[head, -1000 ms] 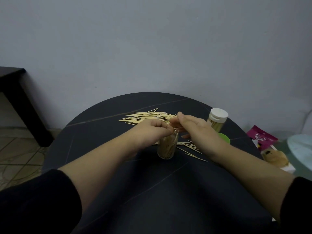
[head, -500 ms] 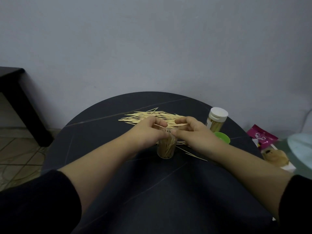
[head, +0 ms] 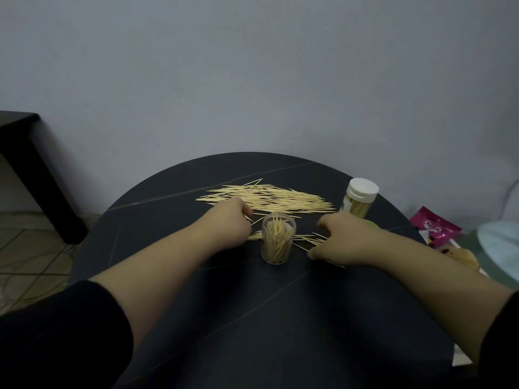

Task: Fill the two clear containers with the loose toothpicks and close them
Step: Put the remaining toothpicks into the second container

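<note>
Both of my hands have come away from the mouth of the open container [head: 278, 239], where they met half a second ago, and dropped to the table [head: 252, 318] on either side of it. I am in the middle of the filling step for this second container: it stands upright and lidless between my hands, partly filled with toothpicks standing on end, while the other container [head: 358, 200] already wears its white cap and sits farther back on the right, toothpicks showing through its wall. My left hand [head: 230, 226] rests knuckles-up just left of the open container, fingers curled in toward the palm, with a toothpick or two poking out at its fingertips; I judge it is pinching them, though I cannot tell how many. My right hand [head: 346, 240] lies palm-down on a small scatter of toothpicks just right of the container, fingers bent under as if raking them together; whether it has a hold on any I cannot tell. The main pile of loose toothpicks [head: 266, 198] lies spread beyond both hands, so much is left to do. Next I need to gather a bundle, line the sticks up parallel, and drop them end-first into the narrow mouth without tipping the container.
</note>
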